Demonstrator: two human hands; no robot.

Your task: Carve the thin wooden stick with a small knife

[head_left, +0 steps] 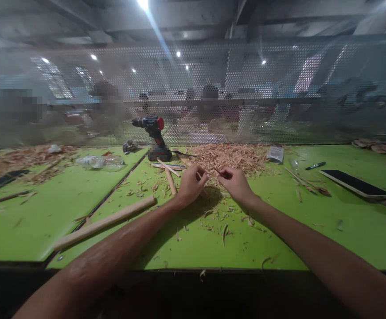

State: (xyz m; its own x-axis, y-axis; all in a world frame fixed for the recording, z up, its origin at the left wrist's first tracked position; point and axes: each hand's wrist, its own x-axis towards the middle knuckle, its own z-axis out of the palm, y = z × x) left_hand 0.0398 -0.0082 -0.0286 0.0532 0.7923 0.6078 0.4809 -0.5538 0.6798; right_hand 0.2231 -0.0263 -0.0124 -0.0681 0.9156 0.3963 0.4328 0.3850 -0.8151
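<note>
Both hands are raised over the green table (113, 235), close together in front of a pile of wood shavings (232, 157). My left hand (193, 181) is closed in a pinch, and what it holds is too small to make out. My right hand (235, 182) pinches a small, thin dark piece that points toward the left hand; its exact shape is unclear. A narrow gap separates the fingertips. Curled shavings lie scattered below the hands.
A cordless drill (154, 135) stands behind the left hand, near thin sticks (169, 167). A long wooden rod (106, 221) lies front left. At right are a packet (275, 154), a pen (315, 165) and a dark flat board (357, 183). A perforated screen (246, 97) rises behind.
</note>
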